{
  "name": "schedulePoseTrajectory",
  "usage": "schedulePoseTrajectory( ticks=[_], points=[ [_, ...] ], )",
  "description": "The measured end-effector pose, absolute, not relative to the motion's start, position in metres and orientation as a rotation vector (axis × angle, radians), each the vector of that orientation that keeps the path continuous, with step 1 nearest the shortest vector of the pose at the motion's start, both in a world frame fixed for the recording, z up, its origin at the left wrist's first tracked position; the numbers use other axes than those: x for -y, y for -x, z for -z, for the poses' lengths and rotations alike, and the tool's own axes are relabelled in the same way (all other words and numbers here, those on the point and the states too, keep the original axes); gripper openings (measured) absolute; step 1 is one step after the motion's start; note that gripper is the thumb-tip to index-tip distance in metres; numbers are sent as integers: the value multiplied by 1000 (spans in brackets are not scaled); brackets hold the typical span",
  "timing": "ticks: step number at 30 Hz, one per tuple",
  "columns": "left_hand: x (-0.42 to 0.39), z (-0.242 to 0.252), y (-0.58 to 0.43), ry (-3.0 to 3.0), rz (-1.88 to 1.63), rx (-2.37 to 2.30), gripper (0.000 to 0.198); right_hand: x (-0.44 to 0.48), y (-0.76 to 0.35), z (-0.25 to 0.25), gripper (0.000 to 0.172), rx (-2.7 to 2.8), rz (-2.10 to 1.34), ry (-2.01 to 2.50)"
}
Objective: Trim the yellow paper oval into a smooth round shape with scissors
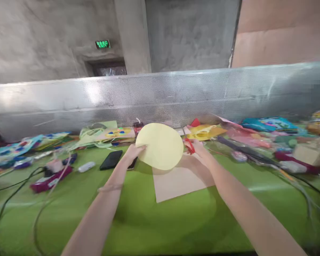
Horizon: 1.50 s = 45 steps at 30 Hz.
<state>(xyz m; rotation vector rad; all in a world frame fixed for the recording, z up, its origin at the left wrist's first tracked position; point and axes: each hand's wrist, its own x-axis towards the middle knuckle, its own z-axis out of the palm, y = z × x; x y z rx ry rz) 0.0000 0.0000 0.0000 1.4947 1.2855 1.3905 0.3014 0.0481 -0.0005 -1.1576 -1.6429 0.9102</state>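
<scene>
A round, slightly uneven disc of pale yellow paper [161, 146] is held up over the table. My left hand [134, 152] pinches its left edge, thumb on the near face. At the disc's right side, my right hand [197, 146] is closed around red-handled scissors [190, 146]. The blades stand up beside the paper's edge; whether they touch it I cannot tell. Below the disc lies a pale pinkish sheet [181, 177], partly covered from view. A black phone [111, 160] rests left of my left hand, and another dark flat object [132, 163] shows behind the wrist.
The table has a green cover [160, 224]. Yellow paper scraps [205, 131] and a dark-lidded cup with a straw [138, 126] stand behind the disc. Cables and a magenta object [51, 179] lie left. Plastic-wrapped craft packs [269, 124] crowd the right. A perforated metal panel [160, 96] closes the back.
</scene>
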Motion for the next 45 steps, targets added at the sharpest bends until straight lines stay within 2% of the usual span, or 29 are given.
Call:
schedulePoseTrajectory(
  ticks=[4, 11, 18, 23, 34, 40, 45],
  points=[
    [2, 0, -2, -1486, -1284, -1218, 49, -42, -297, -9, 33, 1578, -983, 1004],
    [15, -5, -8, -1549, -824, -1061, 48, -24, -289, -21, 27, 1681, -1019, 822],
    [21, -7, -14, -1685, -625, -1169, 33, -10, -272, -24, 21, 1969, -1003, 834],
    [15, -4, -15, -1591, -754, -1162, 38, -10, -268, -23, 14, 2003, -893, 938],
    [-13, 9, -2, -1450, -1364, -1196, 40, -31, -277, -20, 18, 1459, -854, 931],
    [-19, 4, 3, -1393, -1777, -1300, 35, -30, -273, -14, 24, 1514, -998, 979],
    [-20, 1, 7, -1381, -1932, -1322, 33, -25, -272, -13, 16, 1627, -988, 1062]
  ],
)
